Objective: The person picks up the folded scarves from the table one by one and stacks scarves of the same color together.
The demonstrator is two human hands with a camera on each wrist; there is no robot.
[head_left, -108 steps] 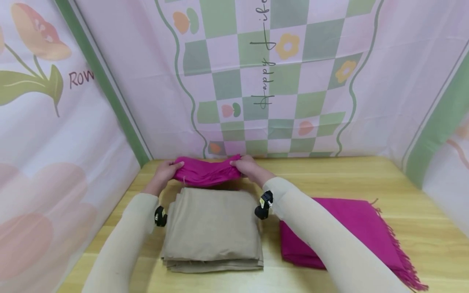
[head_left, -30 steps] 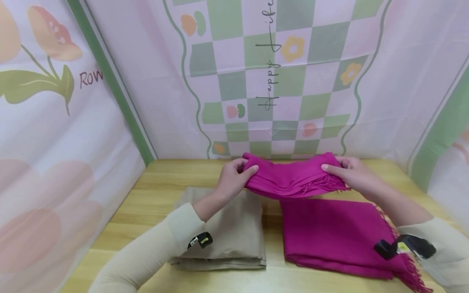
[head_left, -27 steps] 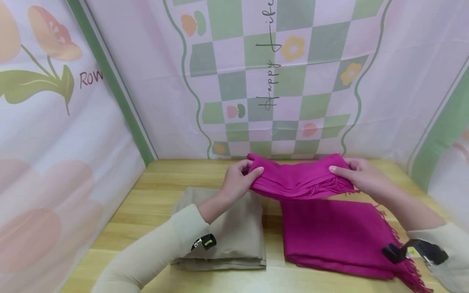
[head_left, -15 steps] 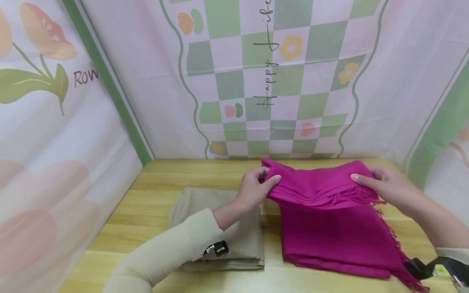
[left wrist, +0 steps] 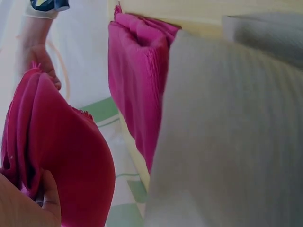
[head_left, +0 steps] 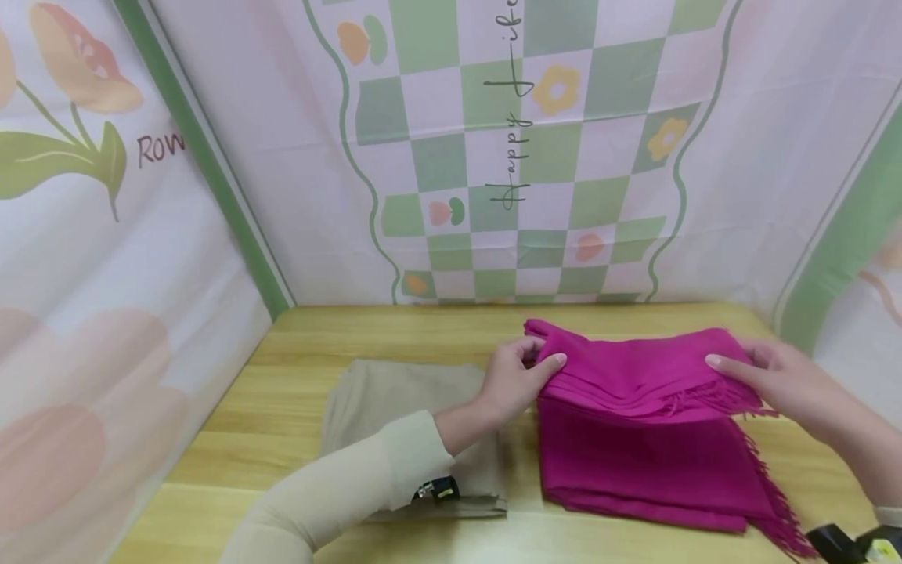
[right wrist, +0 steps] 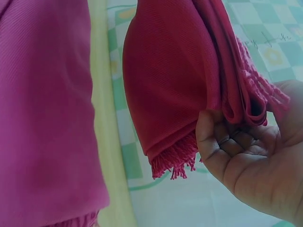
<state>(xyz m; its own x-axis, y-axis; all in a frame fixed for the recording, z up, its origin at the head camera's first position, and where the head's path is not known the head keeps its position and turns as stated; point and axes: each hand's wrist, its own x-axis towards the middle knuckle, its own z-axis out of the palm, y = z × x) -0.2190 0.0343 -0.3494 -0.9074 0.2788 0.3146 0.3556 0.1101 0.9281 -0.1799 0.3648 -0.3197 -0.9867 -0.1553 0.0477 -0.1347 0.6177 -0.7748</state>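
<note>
Both hands hold up a folded magenta scarf (head_left: 634, 372) with fringed ends, one hand at each side. My left hand (head_left: 517, 376) pinches its left end, thumb on top and fingers beneath. At the right end, my right hand (head_left: 782, 380) grips it the same way; in the right wrist view the curled fingers (right wrist: 218, 151) lie under the layered folds. Below, a second folded magenta scarf (head_left: 641, 486) lies on the table, its fringe along the right side. The held scarf overlaps the back part of that one in the head view.
A folded beige cloth (head_left: 402, 399) lies on the wooden table (head_left: 232, 462) to the left, partly hidden by the left forearm. Printed curtains (head_left: 303, 196) with checks and flowers hang behind the table and at both sides.
Both hands have carried the held scarf from behind the beige cloth to the right, then lower and nearer, over the back of the scarf on the table. The grip stays the same.
</note>
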